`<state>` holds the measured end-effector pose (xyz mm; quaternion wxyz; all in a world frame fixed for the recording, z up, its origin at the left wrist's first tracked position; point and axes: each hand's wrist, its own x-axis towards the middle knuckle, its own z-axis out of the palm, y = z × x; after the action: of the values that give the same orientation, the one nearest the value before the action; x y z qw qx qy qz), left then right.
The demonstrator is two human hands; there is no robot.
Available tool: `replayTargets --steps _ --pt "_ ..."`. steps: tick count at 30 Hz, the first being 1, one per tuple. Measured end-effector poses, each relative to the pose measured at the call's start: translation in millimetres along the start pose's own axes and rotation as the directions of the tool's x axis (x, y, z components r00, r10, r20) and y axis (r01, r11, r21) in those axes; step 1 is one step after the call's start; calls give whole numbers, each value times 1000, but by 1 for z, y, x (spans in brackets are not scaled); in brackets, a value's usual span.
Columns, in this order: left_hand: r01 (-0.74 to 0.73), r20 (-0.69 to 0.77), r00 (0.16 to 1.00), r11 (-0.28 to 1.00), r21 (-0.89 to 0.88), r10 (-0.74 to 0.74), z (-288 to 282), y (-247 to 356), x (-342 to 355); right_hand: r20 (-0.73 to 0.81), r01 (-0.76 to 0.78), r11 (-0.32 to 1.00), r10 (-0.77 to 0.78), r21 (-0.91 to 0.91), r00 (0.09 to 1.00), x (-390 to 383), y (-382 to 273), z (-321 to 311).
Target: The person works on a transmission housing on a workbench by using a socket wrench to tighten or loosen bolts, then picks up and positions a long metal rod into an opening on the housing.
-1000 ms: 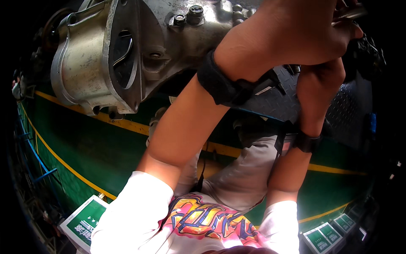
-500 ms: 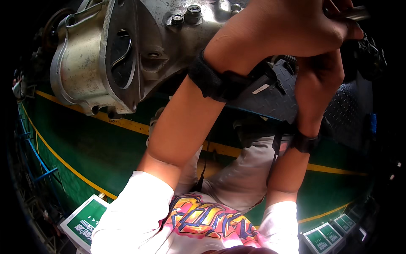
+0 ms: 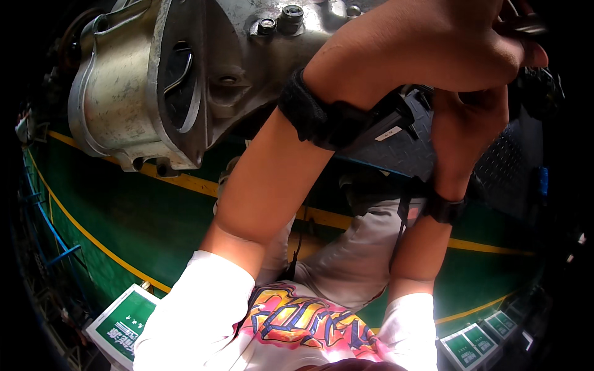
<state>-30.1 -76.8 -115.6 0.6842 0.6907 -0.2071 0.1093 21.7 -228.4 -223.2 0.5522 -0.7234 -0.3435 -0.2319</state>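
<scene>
A large silver metal housing [image 3: 117, 80], with an oval opening and bolts on top, fills the upper left. My left forearm crosses in front of it, and my left hand [image 3: 458, 46] reaches to the top right, fingers curled round a shiny metal tool [image 3: 520, 26], partly out of view. Beneath it is my right hand [image 3: 470, 117], raised beside a dark checkered steel plate [image 3: 501, 161]; its fingers disappear behind the left hand, so what they hold is hidden. Both wrists wear black straps.
Green floor [image 3: 117, 210] with yellow lines lies below, around my legs. Green-and-white boxes stand at lower left [image 3: 120, 324] and lower right [image 3: 470, 346]. Blue rails [image 3: 55, 229] run along the left edge. Dark parts [image 3: 541, 93] sit at the far right.
My left hand and the tool dipped slightly leftward, then shifted right and a little down since half a second ago. My right hand has also moved slightly right and down.
</scene>
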Motion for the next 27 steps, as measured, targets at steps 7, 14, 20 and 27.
replayTargets --steps 7,14,20,27 --pt "74 140 988 993 -87 -61 -25 3 -3 32 -119 982 115 145 993 -2 6 -8" --pt "-122 -125 987 970 -211 97 -9 -16 0 9 -61 991 63 -120 998 -5 7 -6" --pt "-472 -103 881 873 -124 462 -2 -48 -3 26 -66 997 67 -26 997 -5 0 -2" --pt "-460 -267 864 884 -76 427 0 -49 10 137 -131 969 103 212 985 -4 6 -3"
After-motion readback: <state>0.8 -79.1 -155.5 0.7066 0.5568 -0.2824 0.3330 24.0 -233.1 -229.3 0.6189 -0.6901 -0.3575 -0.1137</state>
